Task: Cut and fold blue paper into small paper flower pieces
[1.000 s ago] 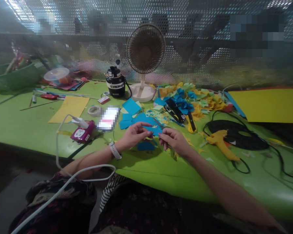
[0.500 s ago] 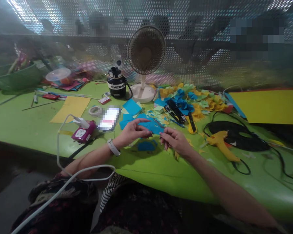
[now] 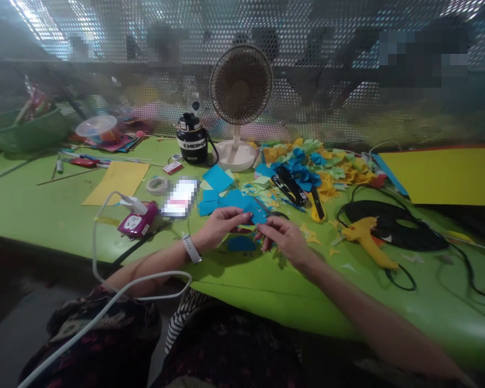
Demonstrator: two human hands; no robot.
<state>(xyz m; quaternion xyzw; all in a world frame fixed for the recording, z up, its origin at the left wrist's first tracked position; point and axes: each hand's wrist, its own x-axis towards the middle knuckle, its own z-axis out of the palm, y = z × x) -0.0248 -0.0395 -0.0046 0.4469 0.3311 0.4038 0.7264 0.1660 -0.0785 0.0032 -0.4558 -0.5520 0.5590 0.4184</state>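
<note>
My left hand [image 3: 227, 222] and my right hand [image 3: 283, 235] are close together above the near part of the table. Between their fingertips is a small piece of blue paper [image 3: 259, 215]. The left thumb and fingers pinch one side of it, the right fingertips the other. Just behind the hands lie dark scissors [image 3: 278, 214], partly hidden by the right hand, among blue paper squares [image 3: 208, 202] and thin cut scraps. Another blue paper piece [image 3: 241, 243] rests on the table below the hands.
A black stapler [image 3: 290, 185] and yellow cutter [image 3: 317, 205] lie beside heaped folded paper [image 3: 339, 167]. To the right is a yellow glue gun [image 3: 369, 242]; to the left, a phone [image 3: 181, 198] and purple power adapter [image 3: 138, 220]. A white cable [image 3: 145, 283] crosses my lap. Behind stands a fan [image 3: 241, 86].
My hands have come nearer each other, and the blue paper piece now shows between their fingertips. The left fingers have closed from a wider spread. The scissors' handles have come into sight.
</note>
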